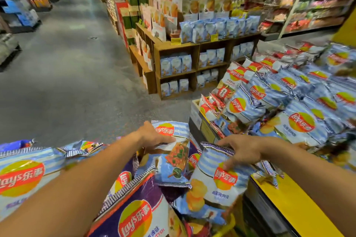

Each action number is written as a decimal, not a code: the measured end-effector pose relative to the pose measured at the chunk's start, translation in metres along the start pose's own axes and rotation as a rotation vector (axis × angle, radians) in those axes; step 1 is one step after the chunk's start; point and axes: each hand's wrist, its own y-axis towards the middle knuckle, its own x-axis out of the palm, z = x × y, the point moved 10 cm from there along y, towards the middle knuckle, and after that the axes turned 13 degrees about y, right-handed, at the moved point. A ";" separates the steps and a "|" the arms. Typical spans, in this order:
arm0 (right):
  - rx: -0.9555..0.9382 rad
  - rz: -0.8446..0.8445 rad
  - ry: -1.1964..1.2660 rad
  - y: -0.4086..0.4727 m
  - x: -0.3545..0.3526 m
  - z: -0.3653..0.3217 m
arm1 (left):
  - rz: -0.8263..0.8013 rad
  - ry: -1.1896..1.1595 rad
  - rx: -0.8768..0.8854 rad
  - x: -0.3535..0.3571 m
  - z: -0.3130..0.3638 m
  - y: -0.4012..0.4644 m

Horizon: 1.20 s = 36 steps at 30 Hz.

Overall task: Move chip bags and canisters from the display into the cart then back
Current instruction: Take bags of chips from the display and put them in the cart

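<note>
My left hand (154,137) grips the upper part of a light blue Lay's chip bag (174,157) with a vegetable picture on it, above the pile in the cart. My right hand (243,150) is closed on the top edge of another light blue Lay's bag (213,188) printed with golden chips, just left of the display. Below both lie more bags in the cart, among them a purple Lay's bag (138,215) and a big blue one (25,175) at the far left. The display (292,206) at right has a yellow edge and holds several stacked Lay's bags (300,123).
A wooden shelf unit (194,48) with pale blue snack bags stands ahead across the grey aisle floor (73,67). Stocked shelves line the far right (317,5) and far left (25,5). A yellow cart rim (227,231) shows at the bottom.
</note>
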 end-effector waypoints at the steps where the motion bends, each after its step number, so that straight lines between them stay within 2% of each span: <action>1: 0.009 -0.002 0.010 -0.001 -0.001 0.001 | 0.034 -0.028 0.004 -0.004 0.001 0.001; 5: 0.005 0.001 0.010 0.000 -0.003 0.002 | 0.109 -0.219 0.013 -0.014 0.007 0.000; 13: 0.022 -0.017 0.051 0.000 -0.002 0.000 | 0.121 -0.440 0.070 -0.009 0.005 -0.006; 17: 0.007 -0.006 0.064 0.000 -0.004 0.000 | 0.058 -0.467 0.099 -0.005 0.009 -0.009; 23: -0.042 0.025 0.088 -0.012 -0.019 -0.006 | 0.082 -0.447 0.196 -0.015 0.021 0.006; 28: -0.060 -0.024 0.207 -0.034 -0.029 -0.009 | -0.036 -0.458 0.277 -0.012 0.066 -0.035; 31: -0.090 0.027 0.206 -0.052 -0.043 -0.009 | -0.096 -0.492 0.373 -0.013 0.100 -0.048; 34: -0.127 0.098 0.257 -0.076 -0.064 -0.003 | -0.066 -0.481 0.454 -0.024 0.139 -0.059; 36: -0.105 0.123 0.314 -0.096 -0.079 0.008 | 0.017 -0.468 0.516 -0.036 0.166 -0.068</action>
